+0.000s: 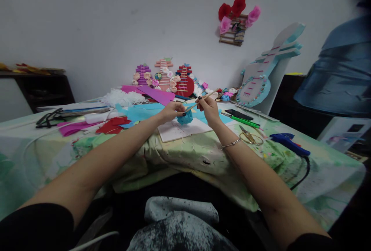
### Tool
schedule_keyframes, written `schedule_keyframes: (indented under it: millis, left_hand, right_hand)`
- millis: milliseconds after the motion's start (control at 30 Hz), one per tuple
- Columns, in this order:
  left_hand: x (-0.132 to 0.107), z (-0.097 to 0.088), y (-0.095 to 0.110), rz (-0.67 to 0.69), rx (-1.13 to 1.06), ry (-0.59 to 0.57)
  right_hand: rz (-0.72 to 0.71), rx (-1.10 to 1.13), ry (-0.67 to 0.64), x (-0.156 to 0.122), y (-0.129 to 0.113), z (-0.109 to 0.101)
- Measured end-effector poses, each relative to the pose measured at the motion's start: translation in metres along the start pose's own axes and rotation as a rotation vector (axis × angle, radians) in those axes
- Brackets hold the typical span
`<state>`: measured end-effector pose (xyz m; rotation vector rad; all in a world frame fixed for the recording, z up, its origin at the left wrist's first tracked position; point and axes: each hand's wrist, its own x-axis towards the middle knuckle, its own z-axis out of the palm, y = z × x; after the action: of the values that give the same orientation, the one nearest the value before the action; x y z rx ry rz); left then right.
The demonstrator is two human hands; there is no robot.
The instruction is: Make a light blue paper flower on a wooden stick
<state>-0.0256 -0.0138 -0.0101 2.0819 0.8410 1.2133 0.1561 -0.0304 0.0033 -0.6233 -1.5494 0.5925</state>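
My left hand (173, 111) pinches a small blue crepe-paper flower (185, 118) at its upper edge. A thin wooden stick (211, 94) slants up and to the right from the flower, and my right hand (207, 108) is closed around its middle. The stick's lower end touches or lies against the blue paper; exactly how it meets it is hidden by my fingers. Beneath both hands lies an open white notebook (174, 132). Sheets of light blue crepe paper (142, 111) spread behind and beside it.
To the right lie gold-handled scissors (251, 138), a green cutter (245, 122), a black phone (239, 115) and a blue glue gun (290, 143) with its cord. Red paper scraps (113, 125) and black glasses (49, 118) are at left. Flower-decorated model instruments (185, 82) stand against the wall.
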Motion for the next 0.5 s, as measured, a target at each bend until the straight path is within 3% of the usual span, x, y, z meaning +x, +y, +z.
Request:
schedule_keyframes:
  millis: [500]
  left_hand:
    - [0.0009,-0.001,-0.0032,0.01,0.017,0.003]
  right_hand:
    - [0.036,-0.007,-0.024,-0.0003,-0.0007,-0.001]
